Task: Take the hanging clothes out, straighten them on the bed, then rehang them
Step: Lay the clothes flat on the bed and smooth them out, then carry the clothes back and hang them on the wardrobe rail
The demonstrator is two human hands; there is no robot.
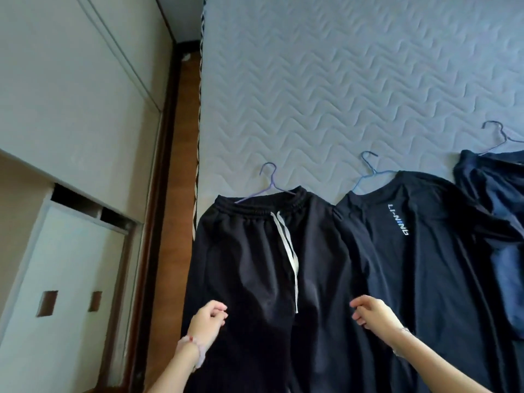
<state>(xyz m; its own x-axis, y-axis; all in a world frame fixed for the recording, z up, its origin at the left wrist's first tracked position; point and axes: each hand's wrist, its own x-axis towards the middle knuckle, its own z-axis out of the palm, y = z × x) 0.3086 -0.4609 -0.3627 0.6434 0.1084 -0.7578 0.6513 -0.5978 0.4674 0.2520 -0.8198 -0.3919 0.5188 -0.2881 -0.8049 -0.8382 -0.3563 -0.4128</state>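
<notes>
Black drawstring trousers [255,265] lie flat on the quilted bed [340,80], waistband on a purple wire hanger [269,180]. My left hand [208,321] pinches the cloth of the left trouser leg. My right hand [371,312] pinches the cloth at the right trouser leg's edge, where it meets a black T-shirt [425,265]. The T-shirt, with white lettering, lies on a blue hanger [368,168]. A dark blue garment [493,194] on a third hanger [494,134] lies at the far right, partly cut off by the frame.
A pale wardrobe [71,137] with a sliding door stands on the left. A narrow strip of wooden floor [181,137] runs between it and the bed's edge. The upper part of the mattress carries no clothes.
</notes>
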